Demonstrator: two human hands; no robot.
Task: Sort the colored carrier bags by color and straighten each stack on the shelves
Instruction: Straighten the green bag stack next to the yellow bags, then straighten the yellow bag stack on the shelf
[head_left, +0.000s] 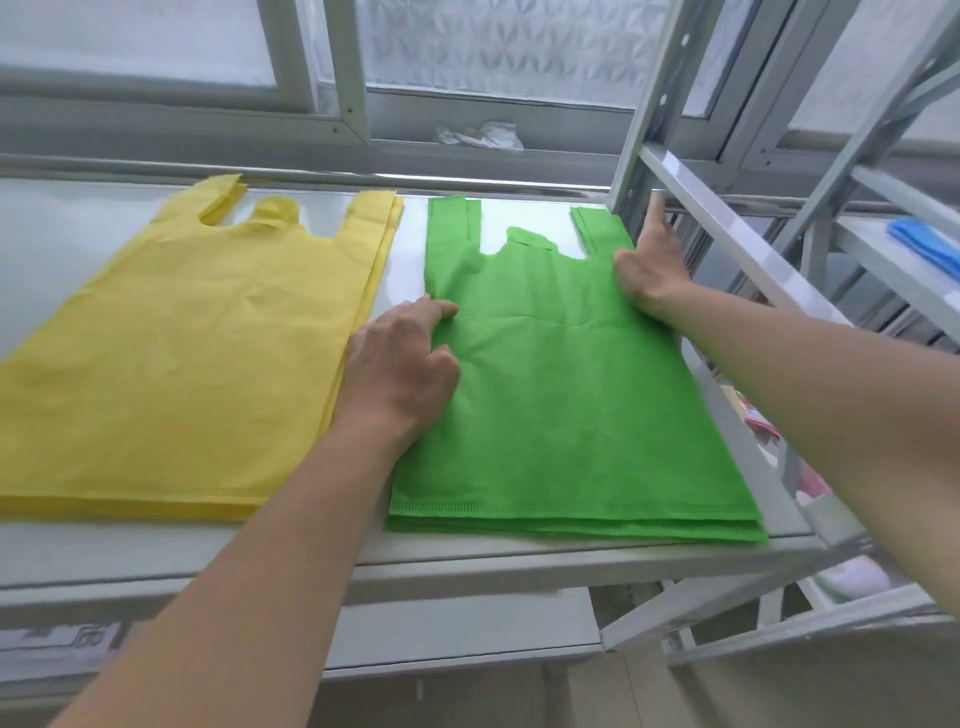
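Observation:
A stack of green carrier bags (566, 405) lies flat on the right half of the white shelf (467, 564), handles pointing to the window. A stack of yellow carrier bags (182, 364) lies to its left, a narrow gap between them. My left hand (400, 369) sits on the green stack's left edge, with curled fingers pinching the fabric. My right hand (647, 270) holds the green stack's right edge near the handle, thumb on top. Its index finger points up along the shelf post, and its other fingers are hidden.
A grey metal shelf post (652, 104) rises at the green stack's far right corner. Blue bags (930, 247) lie on a neighbouring shelf at the right. A crumpled white bag (480, 136) sits on the window ledge behind. Pink items (810, 486) show below right.

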